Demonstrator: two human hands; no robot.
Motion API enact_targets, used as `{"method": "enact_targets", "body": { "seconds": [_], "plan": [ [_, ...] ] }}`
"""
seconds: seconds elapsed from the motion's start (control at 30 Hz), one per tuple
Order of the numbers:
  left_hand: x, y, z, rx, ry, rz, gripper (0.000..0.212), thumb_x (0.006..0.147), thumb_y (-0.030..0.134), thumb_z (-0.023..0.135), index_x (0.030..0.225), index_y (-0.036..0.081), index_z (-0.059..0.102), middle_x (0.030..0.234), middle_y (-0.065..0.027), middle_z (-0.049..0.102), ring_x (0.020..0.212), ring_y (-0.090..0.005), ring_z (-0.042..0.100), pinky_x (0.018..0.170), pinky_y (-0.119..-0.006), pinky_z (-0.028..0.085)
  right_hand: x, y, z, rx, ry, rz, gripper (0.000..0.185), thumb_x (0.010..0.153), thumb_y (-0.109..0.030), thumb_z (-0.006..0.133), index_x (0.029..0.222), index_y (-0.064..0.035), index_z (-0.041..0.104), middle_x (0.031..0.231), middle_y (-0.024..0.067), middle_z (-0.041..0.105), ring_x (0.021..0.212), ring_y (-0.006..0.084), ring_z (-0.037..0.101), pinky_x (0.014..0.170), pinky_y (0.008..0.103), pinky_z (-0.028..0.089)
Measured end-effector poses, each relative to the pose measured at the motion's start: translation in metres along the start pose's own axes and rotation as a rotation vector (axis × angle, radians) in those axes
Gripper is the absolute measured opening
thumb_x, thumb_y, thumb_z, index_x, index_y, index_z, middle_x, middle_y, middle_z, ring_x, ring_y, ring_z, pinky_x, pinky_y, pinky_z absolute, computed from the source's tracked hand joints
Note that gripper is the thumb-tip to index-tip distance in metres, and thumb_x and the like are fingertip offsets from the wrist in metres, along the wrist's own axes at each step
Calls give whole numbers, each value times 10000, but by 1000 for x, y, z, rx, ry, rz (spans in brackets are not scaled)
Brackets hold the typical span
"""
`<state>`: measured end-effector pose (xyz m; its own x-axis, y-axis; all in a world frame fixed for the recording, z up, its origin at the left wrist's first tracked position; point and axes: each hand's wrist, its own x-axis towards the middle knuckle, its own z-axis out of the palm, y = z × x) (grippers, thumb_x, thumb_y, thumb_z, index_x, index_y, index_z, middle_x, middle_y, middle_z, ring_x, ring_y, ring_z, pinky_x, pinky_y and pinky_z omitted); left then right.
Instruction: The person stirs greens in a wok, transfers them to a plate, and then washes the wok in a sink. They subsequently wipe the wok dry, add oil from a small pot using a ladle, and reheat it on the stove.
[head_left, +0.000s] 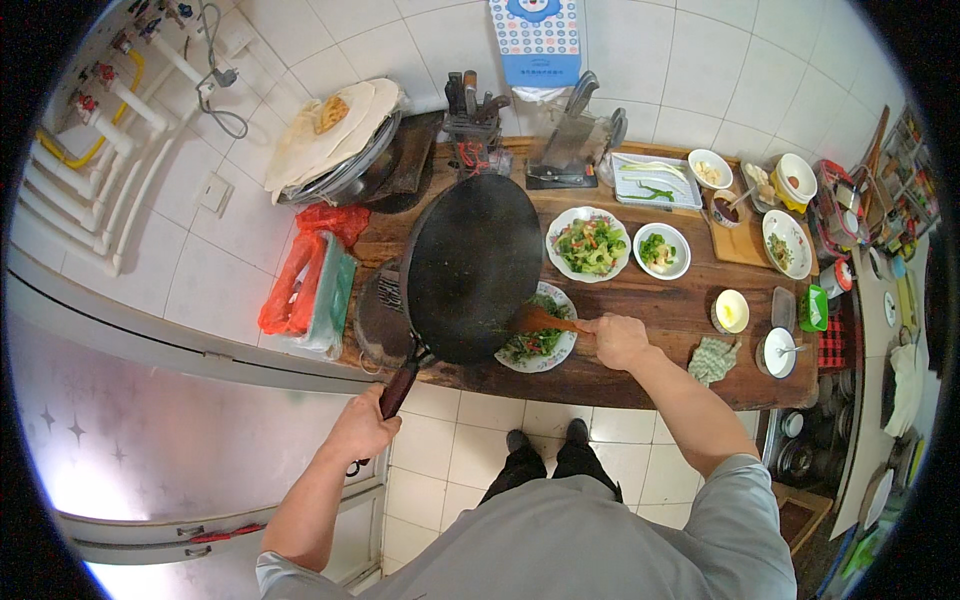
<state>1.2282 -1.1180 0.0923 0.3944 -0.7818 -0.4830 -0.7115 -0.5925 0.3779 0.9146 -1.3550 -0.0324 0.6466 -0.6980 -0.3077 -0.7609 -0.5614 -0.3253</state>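
Observation:
My left hand (361, 426) grips the dark handle of a black wok (476, 262), which is tilted over the wooden counter (630, 367). In my right hand (619, 341) is a wooden spatula (551, 321), its blade at the wok's lower right rim. Below that rim sits a floral plate (568, 351) with cooked greens (541, 341) on it; the wok hides its left part. No food shows on the wok's visible inner face. Just behind the plate stands a scalloped bowl (589, 276) of chopped green vegetables with red bits (592, 244).
A small white bowl (681, 268) holds chopped scallion and garlic. Farther right are a yellow bowl (730, 311), a crumpled cloth (714, 360) and a white bowl with a spoon (776, 352). Knife holders (566, 150) stand by the wall. Flatbreads (337, 135) top a pot at back left.

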Motion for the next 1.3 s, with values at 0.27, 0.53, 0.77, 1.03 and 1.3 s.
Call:
{"method": "enact_targets", "body": {
  "seconds": [0.27, 0.53, 0.77, 1.03, 1.3],
  "plan": [
    [1, 13, -3, 118, 52, 37, 321, 733, 144, 638, 986, -16, 523, 856, -275, 611, 872, -427, 588, 767, -456, 471, 25, -31, -3, 251, -56, -6, 370, 882, -213, 480, 1219, -333, 574, 966, 152, 649, 906, 322, 624, 756, 427, 503],
    [-3, 20, -8, 121, 74, 4, 369, 725, 124, 645, 1045, -8, 516, 840, -267, 615, 863, -426, 591, 764, -464, 472, 10, 9, -14, 73, 43, 44, 420, 855, -188, 480, 1233, -351, 559, 947, 161, 652, 891, 335, 629, 743, 451, 508],
    [-2, 12, -10, 125, 127, 59, 348, 722, 98, 640, 1033, -3, 520, 819, -262, 616, 847, -427, 592, 760, -464, 475, 3, 16, 12, 405, -46, 10, 371, 867, -145, 466, 1215, -180, 586, 933, 208, 647, 838, 323, 634, 728, 393, 499],
    [-4, 17, -15, 65, 148, 33, 293, 717, 91, 653, 965, -3, 529, 767, -240, 599, 796, -409, 593, 711, -433, 473, -13, 51, 70, 814, 29, 149, 345, 903, -102, 467, 1203, 51, 542, 921, 184, 642, 826, 228, 589, 789, 326, 472],
    [-6, 14, -14, 125, 140, 27, 296, 725, 109, 638, 976, 0, 524, 799, -252, 616, 840, -422, 597, 742, -455, 478, -29, 11, 18, 531, 66, 119, 387, 871, -190, 503, 1254, -167, 549, 1004, 230, 630, 937, 377, 602, 805, 447, 488]
  ]
}}
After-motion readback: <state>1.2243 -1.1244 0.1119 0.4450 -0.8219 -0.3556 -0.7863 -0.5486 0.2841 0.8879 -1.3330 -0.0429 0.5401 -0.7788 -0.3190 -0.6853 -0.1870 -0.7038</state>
